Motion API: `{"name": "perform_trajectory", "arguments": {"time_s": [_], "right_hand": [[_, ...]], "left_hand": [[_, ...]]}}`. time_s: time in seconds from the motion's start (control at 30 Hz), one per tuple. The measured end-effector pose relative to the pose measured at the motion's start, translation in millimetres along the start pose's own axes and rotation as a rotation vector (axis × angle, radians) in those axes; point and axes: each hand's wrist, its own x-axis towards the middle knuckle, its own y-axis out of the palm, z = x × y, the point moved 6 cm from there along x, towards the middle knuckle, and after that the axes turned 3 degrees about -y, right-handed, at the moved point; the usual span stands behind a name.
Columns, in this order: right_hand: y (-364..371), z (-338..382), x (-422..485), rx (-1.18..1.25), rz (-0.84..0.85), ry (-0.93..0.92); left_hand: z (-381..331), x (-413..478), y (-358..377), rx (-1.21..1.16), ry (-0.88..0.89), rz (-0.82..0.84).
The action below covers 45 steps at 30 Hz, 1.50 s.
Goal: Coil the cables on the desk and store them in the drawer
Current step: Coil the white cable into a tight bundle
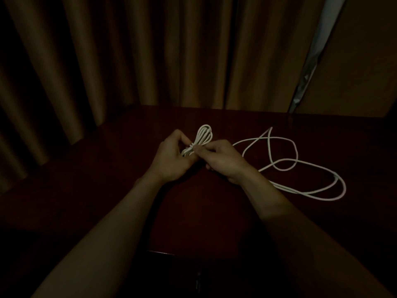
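A small bundle of coiled white cable (204, 135) is held over the middle of the dark wooden desk (214, 211), its loops sticking up and away from me. My left hand (171, 158) grips the bundle's lower part. My right hand (223, 161) pinches the bundle at its wrapped waist. A second, longer white cable (296, 162) lies loose in wide loops on the desk to the right of my right hand. Whether that cable joins the bundle is hidden behind my right hand.
Brown curtains (150, 61) hang close behind the desk's far and left edges. A pale strip of window (318, 46) shows at the upper right. The room is dim. A dark drawer front with a handle (197, 278) sits below the desk's near edge.
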Motion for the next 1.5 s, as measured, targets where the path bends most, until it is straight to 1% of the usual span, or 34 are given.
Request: {"name": "perform_trajectory", "arguments": {"time_s": [0.1,0.2,0.3,0.4,0.43,0.63,0.73,0.87,1.03,1.13,1.2,1.27,1.33,1.4,1.5], "right_hand": [[0,6,-4,0.069,0.013,-0.020],[-1,5,-2,0.051,-0.010,-0.026],[-2,3,2,0.048,-0.012,-0.031],[-2,0,6,0.052,0.033,-0.054],[-2,-1,7,0.043,0.038,-0.052],[-9,-7,11,0.002,-0.039,-0.059],[-8,-8,11,0.003,-0.033,-0.067],[-9,-7,9,0.000,-0.039,-0.063],[-13,0,5,0.120,-0.010,-0.094],[-15,-2,4,0.123,-0.008,-0.064],[-19,-6,5,0.047,-0.030,-0.041],[-21,-9,6,-0.096,-0.065,-0.032],[-21,-11,7,-0.150,-0.090,-0.041],[-17,-8,7,-0.093,-0.055,-0.053],[-14,-6,7,0.058,-0.008,-0.072]], "left_hand": [[-2,-1,2,0.008,0.005,0.016],[3,0,6,0.000,-0.034,0.073],[2,-1,10,-0.036,-0.087,0.187],[-3,-4,15,-0.144,-0.120,0.333],[-4,-4,15,-0.186,-0.129,0.346],[-11,-1,13,-0.348,-0.147,0.315],[-5,1,11,-0.329,-0.121,0.284],[-1,3,9,-0.373,-0.110,0.263],[6,5,10,-0.381,-0.161,0.266],[6,5,7,-0.381,-0.176,0.242],[7,6,4,-0.401,-0.192,0.195],[9,7,-1,-0.434,-0.210,0.147],[9,6,-3,-0.466,-0.219,0.131],[8,6,-3,-0.469,-0.218,0.130],[8,6,-3,-0.483,-0.212,0.123]]}}
